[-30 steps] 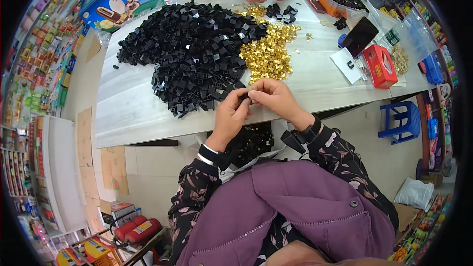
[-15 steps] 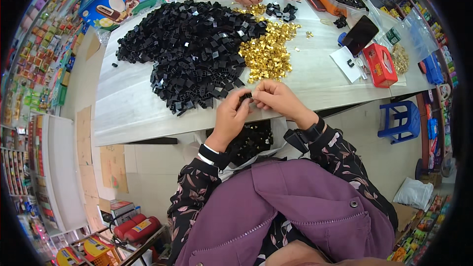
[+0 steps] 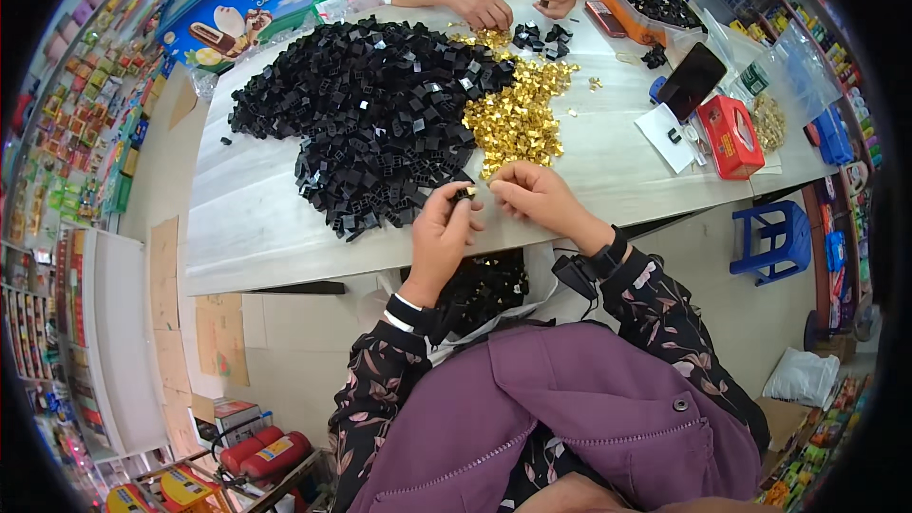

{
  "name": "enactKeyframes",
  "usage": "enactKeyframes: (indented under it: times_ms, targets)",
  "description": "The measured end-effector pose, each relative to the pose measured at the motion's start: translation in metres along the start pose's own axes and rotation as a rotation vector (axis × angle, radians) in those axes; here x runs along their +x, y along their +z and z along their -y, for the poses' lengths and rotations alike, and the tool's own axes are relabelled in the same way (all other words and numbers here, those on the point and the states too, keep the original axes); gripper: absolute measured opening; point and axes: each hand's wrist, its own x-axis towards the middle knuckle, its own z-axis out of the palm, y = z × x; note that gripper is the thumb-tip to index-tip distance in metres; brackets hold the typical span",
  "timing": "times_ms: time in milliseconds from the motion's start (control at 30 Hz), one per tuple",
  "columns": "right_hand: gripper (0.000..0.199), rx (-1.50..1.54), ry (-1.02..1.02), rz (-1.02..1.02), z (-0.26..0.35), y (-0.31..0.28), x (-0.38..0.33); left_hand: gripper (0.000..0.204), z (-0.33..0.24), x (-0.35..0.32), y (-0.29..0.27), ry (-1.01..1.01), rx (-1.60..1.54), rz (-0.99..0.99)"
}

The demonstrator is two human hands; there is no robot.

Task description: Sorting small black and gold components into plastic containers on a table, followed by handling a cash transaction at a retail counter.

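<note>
My left hand (image 3: 439,236) pinches a small black plastic piece (image 3: 463,195) with a bit of gold at its end, just over the table's near edge. A short gap to the right, my right hand (image 3: 543,201) has thumb and forefinger pressed together; whatever is between them is too small to make out. Beyond my left hand spreads a large heap of black plastic pieces (image 3: 366,123). Next to it, in front of my right hand, lies a pile of small folded gold pieces (image 3: 518,119). Below the table edge, a pale bag (image 3: 543,280) holds black pieces with gold bits.
Across the table (image 3: 256,228) another person's hands (image 3: 483,9) work beside a small group of black pieces (image 3: 543,40). To the right are an orange-sided tub (image 3: 627,14), a dark phone (image 3: 692,78) and a red box (image 3: 730,138). A blue stool (image 3: 774,239) stands at the right.
My hands have moved apart; they were together at the black piece. The left has shifted slightly left with the piece, whose gold end now shows. The other person's hands have lowered a little.
</note>
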Motion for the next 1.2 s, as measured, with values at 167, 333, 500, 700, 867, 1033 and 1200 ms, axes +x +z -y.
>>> enactKeyframes:
  times_ms: [167, 333, 500, 700, 867, 1033, 1200]
  targets:
    - [0.013, -0.788, -0.524, -0.362, -0.004, 0.01, 0.015, 0.025, -0.001, 0.004, -0.008, -0.052, -0.092, -0.035]
    - [0.011, -0.993, -0.61, -0.435, -0.005, 0.012, 0.015, 0.023, -0.005, 0.001, -0.006, -0.061, 0.053, -0.014]
    - [0.008, -0.865, -0.594, -0.405, -0.006, 0.004, 0.008, 0.025, -0.005, 0.002, 0.003, 0.023, -0.047, -0.08]
    - [0.01, -0.544, -0.387, -0.298, -0.001, -0.007, -0.001, 0.029, 0.0, 0.003, 0.001, -0.022, -0.036, -0.016]
    - [0.01, 0.069, -0.126, -0.072, 0.009, 0.012, -0.008, 0.028, 0.004, 0.002, -0.001, 0.007, 0.09, 0.099]
    - [0.01, 0.134, -0.077, -0.034, 0.004, 0.017, -0.007, 0.03, 0.01, -0.002, -0.004, 0.036, 0.091, 0.134]
    - [0.012, 0.114, -0.051, -0.013, 0.0, 0.011, -0.01, 0.027, 0.011, -0.004, -0.001, 0.024, 0.022, 0.104]
